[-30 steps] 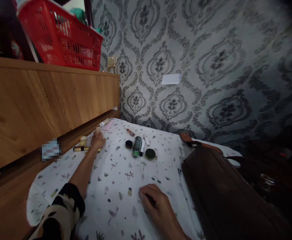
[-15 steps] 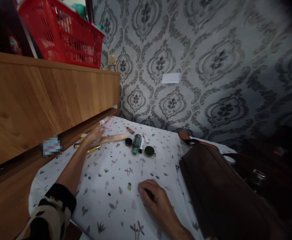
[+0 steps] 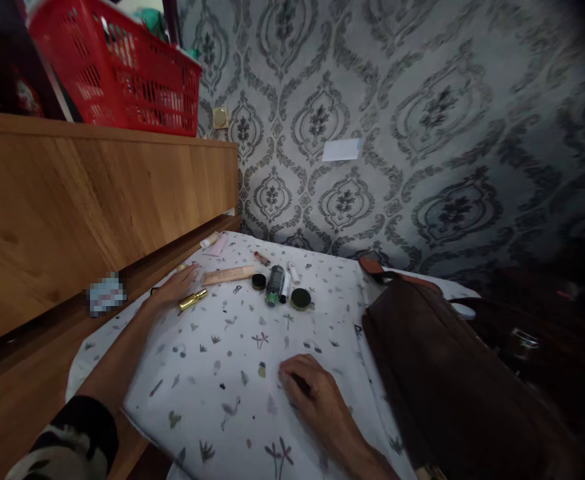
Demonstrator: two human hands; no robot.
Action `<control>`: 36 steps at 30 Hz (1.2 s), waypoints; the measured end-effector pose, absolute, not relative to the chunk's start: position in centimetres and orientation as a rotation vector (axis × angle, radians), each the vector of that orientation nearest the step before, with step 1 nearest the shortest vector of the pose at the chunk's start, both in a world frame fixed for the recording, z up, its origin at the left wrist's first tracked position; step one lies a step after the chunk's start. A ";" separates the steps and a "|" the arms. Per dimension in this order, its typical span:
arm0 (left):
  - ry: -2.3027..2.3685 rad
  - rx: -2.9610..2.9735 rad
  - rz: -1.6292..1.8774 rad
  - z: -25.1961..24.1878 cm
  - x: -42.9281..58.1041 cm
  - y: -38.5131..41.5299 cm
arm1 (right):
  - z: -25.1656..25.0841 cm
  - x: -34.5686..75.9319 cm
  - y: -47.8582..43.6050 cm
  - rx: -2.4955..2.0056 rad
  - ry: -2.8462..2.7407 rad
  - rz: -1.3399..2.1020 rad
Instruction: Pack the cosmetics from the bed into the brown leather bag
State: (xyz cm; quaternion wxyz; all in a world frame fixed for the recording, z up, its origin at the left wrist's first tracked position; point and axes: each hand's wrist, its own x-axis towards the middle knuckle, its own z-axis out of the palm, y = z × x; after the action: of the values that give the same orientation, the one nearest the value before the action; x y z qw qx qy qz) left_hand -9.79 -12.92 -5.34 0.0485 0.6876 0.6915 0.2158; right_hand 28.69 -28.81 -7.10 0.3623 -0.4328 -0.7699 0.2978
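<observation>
My left hand lies low at the table's left edge with fingers stretched out, covering part of a dark stick and a small yellowish item. Just right of its wrist is a shiny gold tube. Beyond the fingertips lies a long peach-coloured squeeze tube. My right hand rests on the printed tablecloth, fingers curled in, with nothing visible in them. Ahead of it are a dark-lidded jar, a grey bottle with a green end and a small black-lidded jar.
A pink tube lies at the far left corner, and a small reddish tube near the back. At right sits a brown leather bag. A wooden cabinet bearing a red basket borders the left; patterned wallpaper stands behind.
My left hand has drawn back from near the pink tube, toward me and left, over the small items at the edge. My right hand stays put. The view has shifted slightly.
</observation>
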 end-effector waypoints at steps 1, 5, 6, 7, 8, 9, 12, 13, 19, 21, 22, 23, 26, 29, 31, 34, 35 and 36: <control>2.068 2.123 0.663 -5.1 -9.7 -12.8 | -7.2 28.7 -28.8 -1.109 -1.980 0.762; 2.094 2.144 0.622 -4.8 -10.1 -13.6 | -7.5 28.7 -28.6 -1.075 -1.989 0.739; 2.139 2.126 0.592 -5.1 -10.4 -14.0 | -7.5 28.7 -28.6 -1.070 -1.991 0.735; 2.194 2.100 0.553 -5.4 -10.6 -14.5 | -7.6 28.7 -28.6 -1.067 -1.992 0.731; 2.251 2.068 0.507 -5.7 -10.7 -15.1 | -7.6 28.7 -28.6 -1.066 -1.991 0.728; 2.304 2.038 0.457 -6.0 -10.9 -15.6 | -7.5 28.7 -28.6 -1.066 -1.993 0.727; 2.384 1.995 0.298 -6.7 -11.1 -17.2 | -7.4 28.8 -28.7 -1.068 -1.999 0.724; 2.378 2.005 0.246 -6.6 -11.1 -17.7 | -7.3 28.8 -28.8 -1.070 -1.998 0.725; 2.282 2.144 0.009 -4.2 -11.5 -21.3 | -7.1 28.8 -28.9 -1.061 -2.000 0.732; 2.300 2.146 -0.072 -2.8 -11.3 -22.4 | -7.2 28.8 -28.8 -1.058 -2.002 0.722; 2.315 2.138 -0.111 -2.2 -11.0 -22.9 | -7.4 28.8 -28.7 -1.054 -2.003 0.719; 2.332 2.131 -0.140 -1.6 -10.8 -23.2 | -7.5 28.8 -28.7 -1.049 -2.004 0.717; 2.375 2.148 -0.151 -1.1 -9.8 -24.0 | -7.7 28.8 -28.6 -1.033 -1.997 0.709; 2.352 2.149 -0.117 -2.4 -9.2 -25.1 | -7.5 28.8 -28.7 -1.040 -2.002 0.702; 2.303 2.095 -0.094 -3.8 -9.3 -26.2 | -7.3 28.8 -28.8 -1.049 -2.010 0.700; 2.219 2.082 -0.063 -5.4 -9.9 -28.2 | -7.2 28.8 -28.9 -1.054 -2.010 0.692; 2.181 2.104 -0.060 -5.7 -9.9 -28.8 | -7.2 28.8 -28.9 -1.055 -2.008 0.689; 2.134 2.133 -0.062 -5.8 -9.7 -29.3 | -7.2 28.8 -28.9 -1.053 -2.007 0.685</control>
State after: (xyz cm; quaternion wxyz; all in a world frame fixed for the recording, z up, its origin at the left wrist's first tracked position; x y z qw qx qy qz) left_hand -9.74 -29.35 -5.81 0.0621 0.7054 0.7058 -0.0204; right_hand 28.78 -28.92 -7.22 0.3775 -0.4118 -0.7849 0.2680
